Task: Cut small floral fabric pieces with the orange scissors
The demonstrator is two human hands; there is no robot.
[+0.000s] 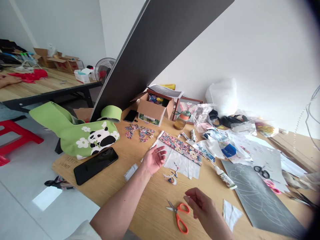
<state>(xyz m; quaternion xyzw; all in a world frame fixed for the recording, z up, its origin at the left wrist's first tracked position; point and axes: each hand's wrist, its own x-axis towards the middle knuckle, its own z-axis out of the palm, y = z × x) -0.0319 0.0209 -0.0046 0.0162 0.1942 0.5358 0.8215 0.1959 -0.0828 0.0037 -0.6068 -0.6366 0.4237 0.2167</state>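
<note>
My left hand hovers palm up over the wooden table, fingers loosely spread and empty, at the left edge of a white sheet that carries a strip of flowered fabric. My right hand is lower and nearer to me, fingers curled with the fingertips pinched together; what they hold, if anything, I cannot make out. Orange-handled scissors lie just left of that hand. Small flowered cut-outs lie between the two hands.
A black phone and a green panda bag lie at the left. An open cardboard box, a jar, a glue bottle, grey card, black scissors and papers crowd the back and right. A dark board leans overhead.
</note>
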